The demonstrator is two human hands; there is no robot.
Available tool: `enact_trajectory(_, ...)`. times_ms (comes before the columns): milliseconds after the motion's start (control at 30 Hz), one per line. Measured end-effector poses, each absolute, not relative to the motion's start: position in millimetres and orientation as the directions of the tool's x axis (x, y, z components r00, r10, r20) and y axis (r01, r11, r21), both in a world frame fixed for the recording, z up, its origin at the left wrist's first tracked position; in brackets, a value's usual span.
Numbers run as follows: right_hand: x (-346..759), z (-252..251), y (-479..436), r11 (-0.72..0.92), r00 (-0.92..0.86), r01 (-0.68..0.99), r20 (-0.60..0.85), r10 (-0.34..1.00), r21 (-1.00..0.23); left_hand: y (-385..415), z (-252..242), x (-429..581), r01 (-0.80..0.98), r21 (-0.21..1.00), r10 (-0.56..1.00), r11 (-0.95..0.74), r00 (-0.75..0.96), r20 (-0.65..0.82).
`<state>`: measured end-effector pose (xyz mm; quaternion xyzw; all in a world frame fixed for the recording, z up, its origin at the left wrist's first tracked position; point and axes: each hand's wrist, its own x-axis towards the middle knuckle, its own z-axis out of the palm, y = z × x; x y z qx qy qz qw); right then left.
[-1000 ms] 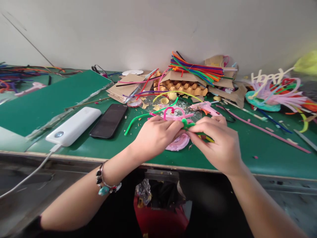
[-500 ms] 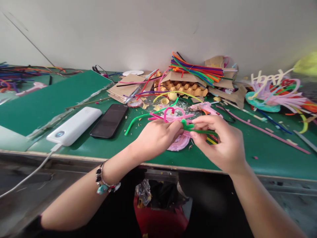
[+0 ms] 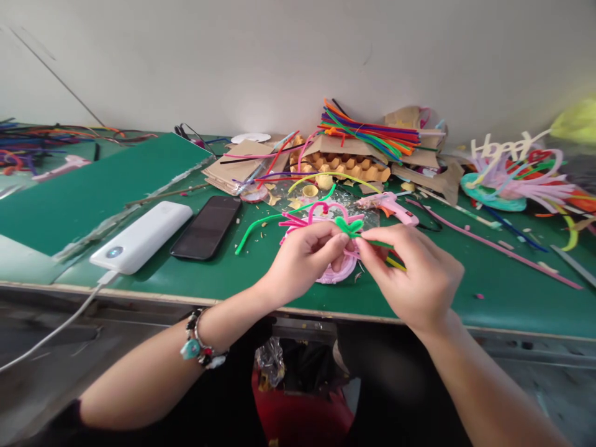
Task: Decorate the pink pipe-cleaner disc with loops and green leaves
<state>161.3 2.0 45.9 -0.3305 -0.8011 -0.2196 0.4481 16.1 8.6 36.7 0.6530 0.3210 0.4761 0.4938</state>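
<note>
Hands lifted slightly since earlier. Left hand and right hand: fingers pinched tight on green pipe cleaner, fuzzy, bent into two small loops, above pink coil, near centre of desk.

The right hand hides part of the green pipe cleaner.

Your left hand and right hand are bare. The left wrist carries a beaded bracelet: dark round beads, one larger turquoise bead, smaller pale beads. The edge of a dark sleeve shows at the left upper arm.
</note>
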Motion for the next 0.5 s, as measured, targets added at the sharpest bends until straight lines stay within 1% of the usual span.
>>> enact_trajectory(233,161,43,3,0.665,-0.373,0.74,0.886,0.275,0.105,3,32,23,-0.195,0.958,0.919,-0.209,0.294,0.261)
enact_trajectory(367,160,44,3,0.676,-0.39,0.729,0.876,0.285,0.104,1,29,26,-0.197,0.952,0.933,-0.235,0.229,0.278)
enact_trajectory(500,159,43,3,0.68,-0.391,0.724,0.878,0.275,0.11,0,30,28,-0.217,0.944,0.932,-0.25,0.211,0.296)
